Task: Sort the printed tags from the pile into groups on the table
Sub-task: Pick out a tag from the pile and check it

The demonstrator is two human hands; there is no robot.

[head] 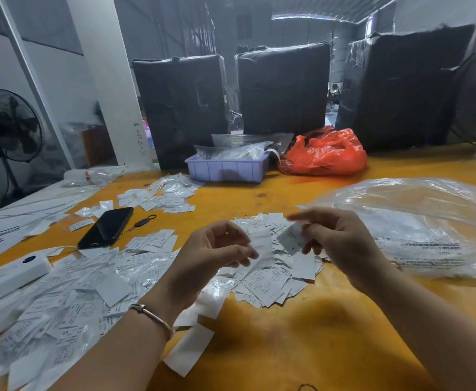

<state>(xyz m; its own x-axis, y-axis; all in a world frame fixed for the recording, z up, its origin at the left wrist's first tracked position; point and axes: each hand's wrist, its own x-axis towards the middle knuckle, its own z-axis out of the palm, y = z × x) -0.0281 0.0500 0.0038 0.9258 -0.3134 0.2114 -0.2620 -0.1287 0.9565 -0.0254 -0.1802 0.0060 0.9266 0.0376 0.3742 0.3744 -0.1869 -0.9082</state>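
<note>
- Head view: the right hand (341, 241) pinches one tag (291, 238) in curled fingers, above the pile (270, 277) on the orange worktop (301, 334).
- The left hand (217, 249) holds a blurred tag (262, 249), fingers curled round it.
- More tags (61, 306) are spread at left, beside a phone (107, 227).
- A clear bag (417, 221) lies at right.
</note>
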